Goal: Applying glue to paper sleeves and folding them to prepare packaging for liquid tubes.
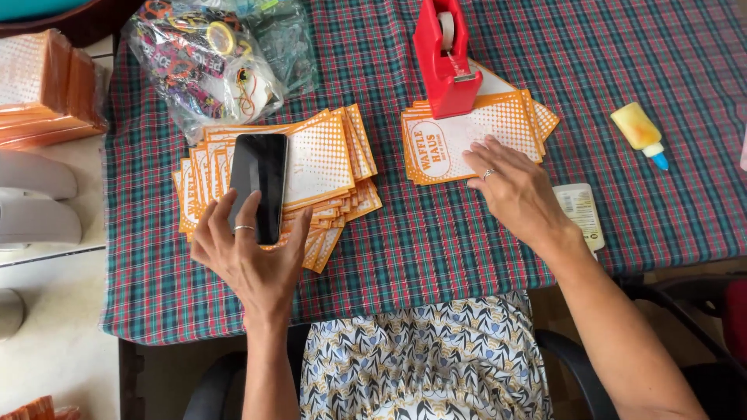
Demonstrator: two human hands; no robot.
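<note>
A dark, blank phone screen [259, 185] lies atop a fanned pile of orange-and-white printed cards [327, 159] at left, a neater stack of like cards [467, 136] sits centre-right under a red tape dispenser [445, 58], and a clear plastic bag [210, 62] of colourful bits rests behind.

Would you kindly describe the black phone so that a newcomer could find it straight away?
On the plaid tablecloth lie two stacks of orange cards. The phone rests on the fanned-out stack, under the left hand. It is the only dark, glossy slab among the orange-and-white cards.
</note>
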